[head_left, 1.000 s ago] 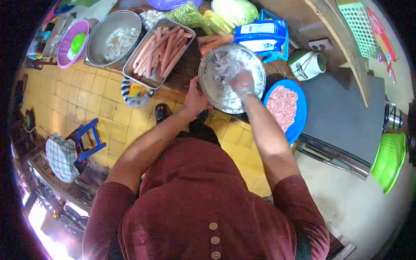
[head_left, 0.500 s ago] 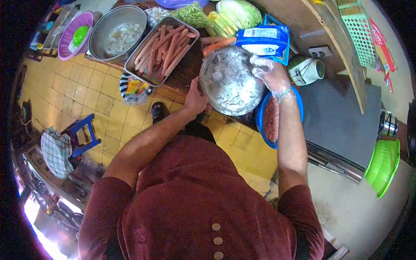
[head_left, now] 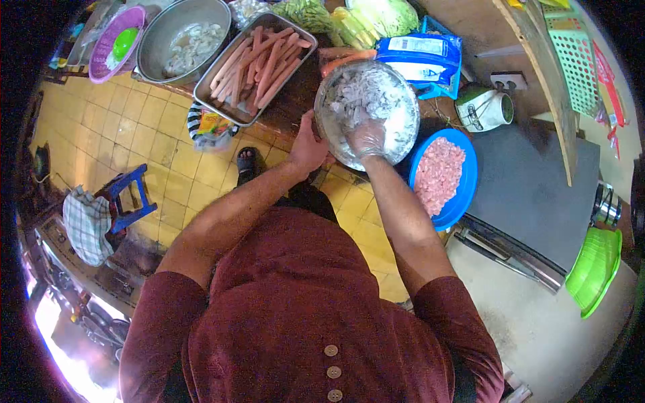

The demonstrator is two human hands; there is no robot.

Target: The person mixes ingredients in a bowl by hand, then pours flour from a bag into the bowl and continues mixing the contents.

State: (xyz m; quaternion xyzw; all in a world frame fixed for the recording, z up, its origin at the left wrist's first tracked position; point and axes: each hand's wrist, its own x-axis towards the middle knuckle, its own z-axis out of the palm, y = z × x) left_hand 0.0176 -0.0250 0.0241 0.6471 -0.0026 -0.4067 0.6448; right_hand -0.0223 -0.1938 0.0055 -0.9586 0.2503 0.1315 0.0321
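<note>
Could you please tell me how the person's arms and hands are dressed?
Both arms wear plain maroon sleeves that end near the elbow. The right hand has a thin, see-through glove; the left hand shows none.

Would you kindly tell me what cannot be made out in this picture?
- Right hand: head view, fingertips hidden in the floury mixture.
- Left hand: head view, fingers partly hidden by the metal bowl.
- Cabbage: head view, cut off by the top edge.
- Blue-and-white packet: head view, small print too small.
</note>
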